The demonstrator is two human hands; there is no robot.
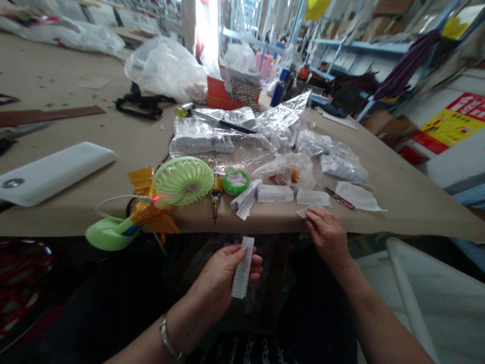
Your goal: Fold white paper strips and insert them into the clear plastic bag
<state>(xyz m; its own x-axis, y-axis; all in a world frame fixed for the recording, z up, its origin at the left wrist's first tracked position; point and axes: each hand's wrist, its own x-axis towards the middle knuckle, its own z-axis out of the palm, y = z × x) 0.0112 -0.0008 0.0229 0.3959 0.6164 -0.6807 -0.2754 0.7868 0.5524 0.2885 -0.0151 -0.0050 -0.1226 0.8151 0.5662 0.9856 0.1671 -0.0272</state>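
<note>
My left hand (223,270) is closed on a printed white label strip (242,270), held below the table's front edge with the thumb on top. At the table edge my right hand (328,230) has its fingertips on a small white paper slip (304,211); the fingers are bent close together. Just beyond it lie a label stack (313,197) and a larger label stack (275,193). Loose folded labels (246,198) rest further left. A pen-like tool (339,197) and a blank white sheet (359,196) are to the right of these stacks.
A green fan (184,181) with orange tape stands at the table edge, beside a screwdriver (215,199) and a green round container (235,181). Behind are clear bags of labels (204,139). A white power bank (56,172) lies left. A white chair (435,298) is at right.
</note>
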